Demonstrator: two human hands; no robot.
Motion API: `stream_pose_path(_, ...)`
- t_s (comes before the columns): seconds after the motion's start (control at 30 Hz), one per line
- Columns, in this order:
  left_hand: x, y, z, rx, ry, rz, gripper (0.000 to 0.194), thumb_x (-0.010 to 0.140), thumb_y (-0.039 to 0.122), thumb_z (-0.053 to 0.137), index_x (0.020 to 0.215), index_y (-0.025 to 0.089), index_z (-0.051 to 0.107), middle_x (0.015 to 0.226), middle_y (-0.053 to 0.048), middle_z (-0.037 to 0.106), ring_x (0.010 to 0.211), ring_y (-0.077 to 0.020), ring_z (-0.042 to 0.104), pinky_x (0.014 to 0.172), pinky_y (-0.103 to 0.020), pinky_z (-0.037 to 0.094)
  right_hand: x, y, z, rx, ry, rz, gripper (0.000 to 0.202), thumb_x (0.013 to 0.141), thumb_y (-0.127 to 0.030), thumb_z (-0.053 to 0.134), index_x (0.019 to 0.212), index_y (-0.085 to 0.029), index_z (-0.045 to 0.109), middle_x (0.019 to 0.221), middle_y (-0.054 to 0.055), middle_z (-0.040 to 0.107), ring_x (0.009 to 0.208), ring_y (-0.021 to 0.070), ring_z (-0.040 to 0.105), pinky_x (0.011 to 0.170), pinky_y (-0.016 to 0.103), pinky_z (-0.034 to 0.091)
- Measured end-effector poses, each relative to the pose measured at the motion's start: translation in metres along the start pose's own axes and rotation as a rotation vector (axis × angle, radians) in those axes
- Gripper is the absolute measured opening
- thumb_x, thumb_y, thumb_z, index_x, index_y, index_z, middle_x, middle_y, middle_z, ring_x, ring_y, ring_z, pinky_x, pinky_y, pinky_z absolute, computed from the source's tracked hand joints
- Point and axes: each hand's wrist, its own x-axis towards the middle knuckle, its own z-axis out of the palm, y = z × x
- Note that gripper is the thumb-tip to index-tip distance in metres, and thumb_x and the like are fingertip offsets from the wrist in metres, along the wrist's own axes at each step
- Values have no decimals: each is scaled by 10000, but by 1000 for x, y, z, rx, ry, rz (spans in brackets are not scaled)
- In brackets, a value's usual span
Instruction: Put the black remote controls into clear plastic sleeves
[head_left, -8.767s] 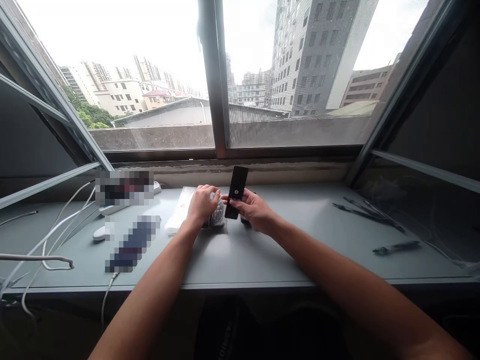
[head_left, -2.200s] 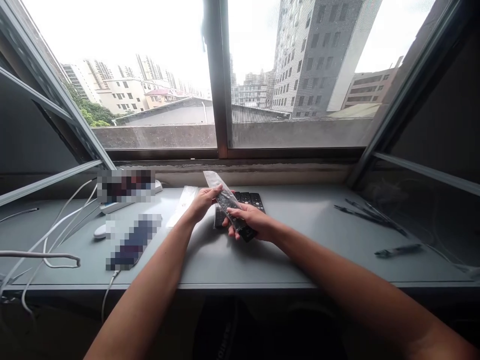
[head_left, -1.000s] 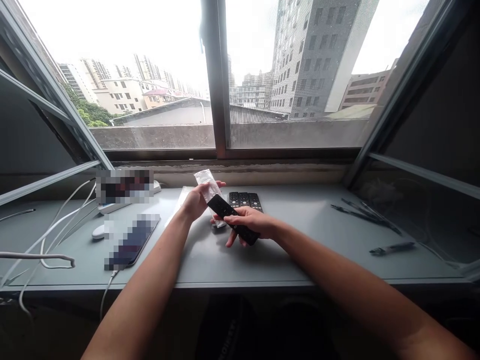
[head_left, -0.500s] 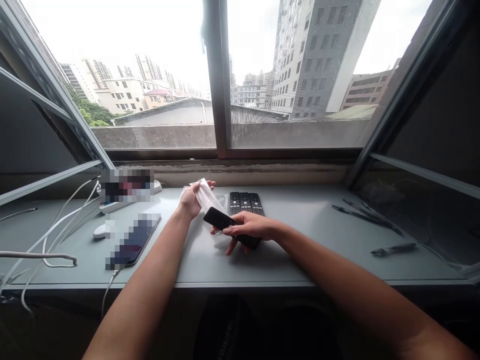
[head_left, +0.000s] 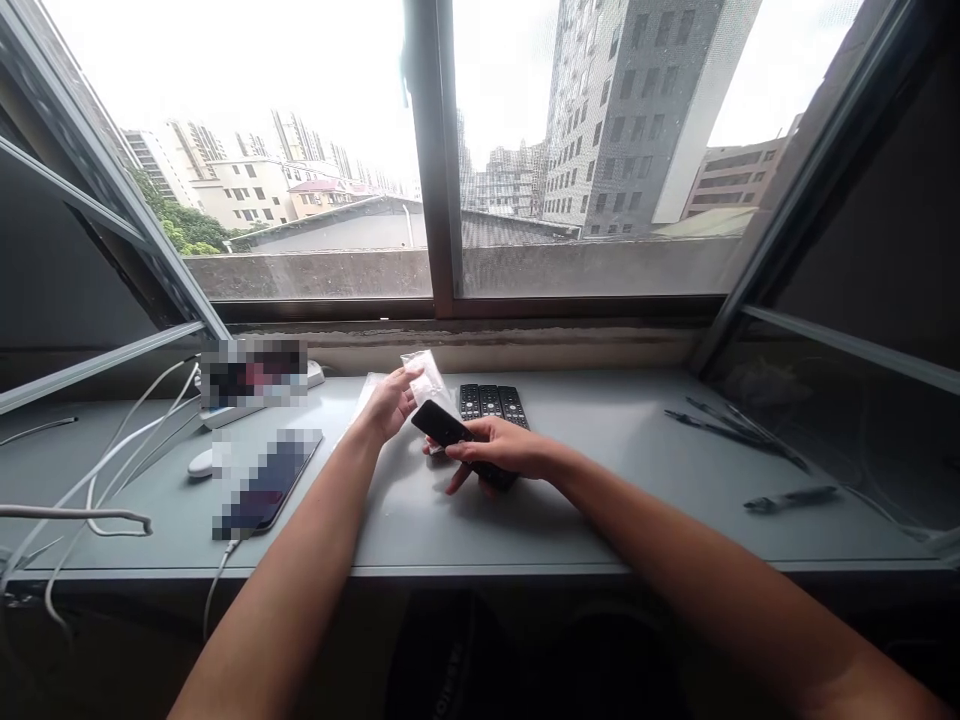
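Note:
My right hand [head_left: 506, 447] is closed around a black remote control [head_left: 441, 422], its far end tilted up and to the left. My left hand [head_left: 390, 402] grips a clear plastic bag [head_left: 427, 378] between thumb and fingers, just beyond the tip of that remote. The bag hangs down behind the remote, and I cannot tell whether the two touch. Several black remotes [head_left: 491, 402] with buttons facing up lie side by side behind my right hand, which partly covers them. More clear plastic [head_left: 361, 395] lies beside my left wrist.
A smartphone [head_left: 289, 480] on a white cable lies at the left, near a white mouse-like object [head_left: 201, 463]. Behind them is a power strip [head_left: 315, 374] with several cables. Pens [head_left: 787, 500] lie on the right of the grey desk [head_left: 637, 520], before the window.
The bag's upper end has shifted right, and my left hand has turned with it. The remote in my right hand has moved slightly, its visible end a little higher.

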Motion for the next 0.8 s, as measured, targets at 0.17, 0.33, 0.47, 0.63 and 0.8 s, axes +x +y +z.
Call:
stream_pose_path(0.17,5,-2,-8,167,166,35,521,728,148,836,1239,153,733,1021,-91,790,681,-139,693,620,-236,549,-1,0,-4,40,2,60,588,923,-538,877,1337,-146,735,1309,201,783,873,282,853,512,223,588)
stream_pose_path(0.33,12,3,-28,547,445,108,611,785,190,706,1394,140,694,1021,-105,794,723,-198,713,669,-291,550,-1,2,-8,111,10,45,618,983,-543,814,1444,-157,675,996,129,829,719,215,807,542,240,595)
stream_pose_path(0.47,7,13,-35,864,489,186,715,865,225,669,1570,143,574,1049,-114,815,869,-253,763,845,-346,577,2,6,-11,143,73,-6,590,988,-519,808,1450,-173,686,940,97,815,667,197,773,516,248,589)
stream_pose_path(0.63,-5,36,-41,1078,557,320,598,943,325,635,1520,167,634,1140,-119,825,916,-269,785,900,-364,587,3,5,-12,167,117,-26,573,985,-506,808,1431,-164,694,935,98,816,653,189,759,513,252,591)
stream_pose_path(0.8,-6,48,-58,1389,639,162,555,935,472,674,1394,167,738,1285,-202,787,1232,-407,721,1030,-473,564,2,6,-10,166,92,-30,553,991,-495,806,1427,-170,702,948,95,807,670,195,765,507,250,590)
